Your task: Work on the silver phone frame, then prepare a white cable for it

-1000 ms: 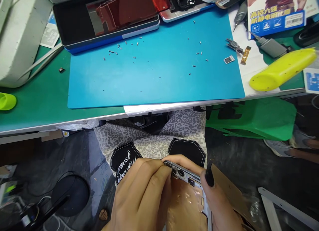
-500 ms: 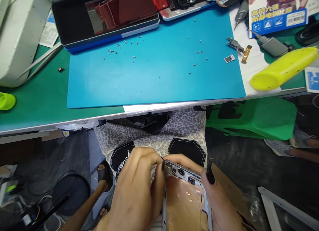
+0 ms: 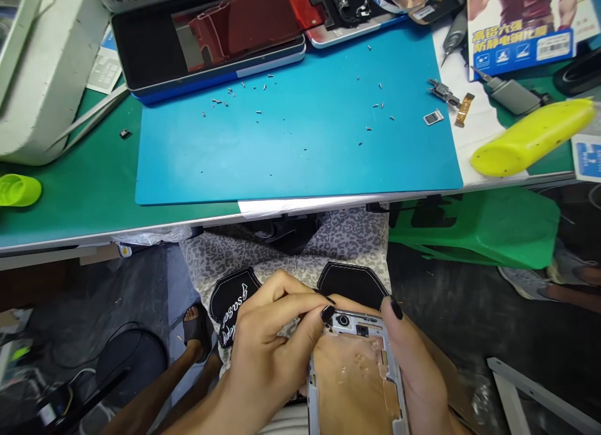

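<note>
A silver phone frame (image 3: pixel 359 385) with a copper-coloured inner sheet is held low in front of my lap, its top end toward the bench. My right hand (image 3: pixel 416 360) grips it along the right side, the dark-nailed thumb on the upper right corner and a finger behind the top edge. At the top left corner, beside a round camera opening, my left hand (image 3: pixel 272 341) has its thumb and forefinger pinched together. Whatever lies between those fingertips is hidden. The frame's lower end runs out of view.
On the bench is a blue mat (image 3: pixel 300 159) scattered with tiny screws (image 3: pixel 220 102). Behind lie a red-screened phone box (image 3: pixel 239 31) and a dark phone part (image 3: pixel 347 3). At right are a yellow-green handle (image 3: pixel 530 138), a SIM tray (image 3: pixel 432 117) and a green stool (image 3: pixel 493 228).
My left hand has shifted slightly right across the frame's corner, its thumb now showing over it. The phone frame sits a little lower and straighter. The view has moved slightly.
</note>
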A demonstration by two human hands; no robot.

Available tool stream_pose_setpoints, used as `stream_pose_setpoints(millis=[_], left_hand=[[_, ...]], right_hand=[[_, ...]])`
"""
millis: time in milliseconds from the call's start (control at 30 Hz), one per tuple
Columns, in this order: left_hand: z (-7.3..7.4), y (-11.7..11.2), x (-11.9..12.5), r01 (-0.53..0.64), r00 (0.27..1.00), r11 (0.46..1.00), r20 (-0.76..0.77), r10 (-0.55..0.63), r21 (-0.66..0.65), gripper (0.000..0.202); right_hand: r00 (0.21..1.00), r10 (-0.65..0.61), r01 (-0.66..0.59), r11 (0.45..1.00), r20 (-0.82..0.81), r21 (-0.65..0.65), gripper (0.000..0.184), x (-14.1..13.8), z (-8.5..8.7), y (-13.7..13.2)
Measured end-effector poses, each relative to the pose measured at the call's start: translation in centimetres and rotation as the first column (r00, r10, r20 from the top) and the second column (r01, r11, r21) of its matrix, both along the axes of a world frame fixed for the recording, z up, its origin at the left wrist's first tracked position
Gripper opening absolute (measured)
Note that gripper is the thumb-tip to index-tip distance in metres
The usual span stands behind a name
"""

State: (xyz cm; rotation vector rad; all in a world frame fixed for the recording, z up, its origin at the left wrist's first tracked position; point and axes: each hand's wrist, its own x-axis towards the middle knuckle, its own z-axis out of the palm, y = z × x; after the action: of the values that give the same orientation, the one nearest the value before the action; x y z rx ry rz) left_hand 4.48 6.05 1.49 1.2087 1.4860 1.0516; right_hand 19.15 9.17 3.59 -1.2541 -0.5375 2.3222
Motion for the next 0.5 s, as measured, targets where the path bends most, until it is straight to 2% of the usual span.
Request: stream_pose_setpoints(millis=[100,167,233,300,500], left_hand=[[-0.3,0.1,0.2,-0.033,0.981,0.987,0.182,0.062,-0.16,0.017],[-0.5,0.3,-0.1,-0.054,0.977,0.98,0.191,0.091,-0.19,0.021],[-0.6,0.4,-0.7,-0.06,0.997,0.994,0.041,0.064,-0.095,0.022],[-0.4,0.3,-1.3,-0.008,0.995,1.0,-0.095,0.009,0.011,0.02],[1.3,0.0,-1.8,0.139,0.975,0.974,-0.196,-0.103,0.181,0.02]], right_hand=[[0.995,-0.027,0.015,0.991,-0.095,-0.131,0.057,-0.1,0.1,0.0],[0.981,-0.093,0.057,0.977,-0.17,-0.207,0.052,-0.3,0.2,-0.1],[0.965,-0.16,0.109,0.966,-0.21,-0.234,0.049,-0.4,0.3,-0.2],[0.959,-0.197,0.144,0.959,-0.205,-0.246,0.05,-0.5,0.5,-0.3],[0.964,-0.228,0.179,0.936,-0.136,-0.302,0.046,-0.3,1.2,-0.7]])
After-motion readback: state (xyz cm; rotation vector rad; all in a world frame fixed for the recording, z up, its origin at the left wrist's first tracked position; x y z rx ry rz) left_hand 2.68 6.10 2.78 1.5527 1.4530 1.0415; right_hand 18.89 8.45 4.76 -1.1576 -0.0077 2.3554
